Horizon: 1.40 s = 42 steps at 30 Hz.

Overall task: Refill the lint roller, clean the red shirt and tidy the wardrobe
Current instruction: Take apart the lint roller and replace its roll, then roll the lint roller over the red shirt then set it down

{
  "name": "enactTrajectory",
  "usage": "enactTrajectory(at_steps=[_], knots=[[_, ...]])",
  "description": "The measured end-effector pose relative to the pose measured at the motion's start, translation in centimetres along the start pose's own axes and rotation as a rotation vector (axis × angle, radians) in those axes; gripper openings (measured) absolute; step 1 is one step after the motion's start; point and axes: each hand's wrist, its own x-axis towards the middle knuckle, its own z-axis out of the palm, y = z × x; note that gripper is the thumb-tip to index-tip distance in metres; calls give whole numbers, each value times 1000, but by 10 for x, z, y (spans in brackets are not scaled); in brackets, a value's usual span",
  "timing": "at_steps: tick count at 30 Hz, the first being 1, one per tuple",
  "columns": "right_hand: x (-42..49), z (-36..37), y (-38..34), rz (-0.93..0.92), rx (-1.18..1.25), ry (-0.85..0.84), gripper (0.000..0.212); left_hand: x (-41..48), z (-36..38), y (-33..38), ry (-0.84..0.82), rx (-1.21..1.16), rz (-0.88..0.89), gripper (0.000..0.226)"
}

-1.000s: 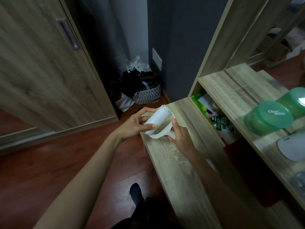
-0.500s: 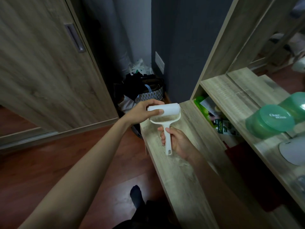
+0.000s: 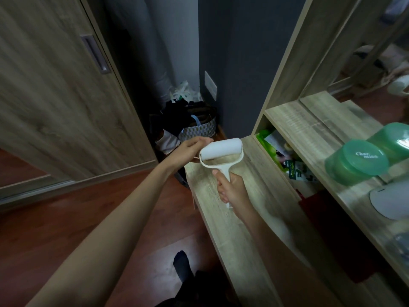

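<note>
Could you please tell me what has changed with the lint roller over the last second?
The lint roller swung from tilted to level, handle pointing toward the person. The right hand shifted lower on the handle and grips it. The left hand released its wrap round the roll and now only touches its left end. The green tubs stayed put.

lint roller point(image 3: 221, 151): white | tub point(image 3: 356, 161): green | basket point(image 3: 198, 130): grey-white patterned | floor point(image 3: 66, 218): reddish-brown
</note>
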Motion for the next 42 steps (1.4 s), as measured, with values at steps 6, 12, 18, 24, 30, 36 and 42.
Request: enactTrajectory(at_steps=[6, 12, 18, 24, 30, 36, 42], knots=[[-2, 2, -2, -61, -102, 46, 36, -1, 1, 1, 115, 39, 14, 46], [-3, 2, 0, -40, -121, 72, 30, -6, -8, -4, 314, -188, -15, 23], [7, 15, -6, -39, -108, 35, 29, -21, -21, -10, 404, -131, 173, 23], [32, 48, -23, -54, -95, -25, 36, -28, -68, -16, 654, 213, 386, 22], [90, 108, -47, -89, -57, -120, 34, 3, -158, -28, 838, 543, 491, 41], [164, 202, -77, -141, -26, -175, 29, 47, -270, -41, 985, 796, 417, 58], [229, 283, -112, -193, -18, -159, 27, 103, -377, -43, 1045, 943, 261, 68]])
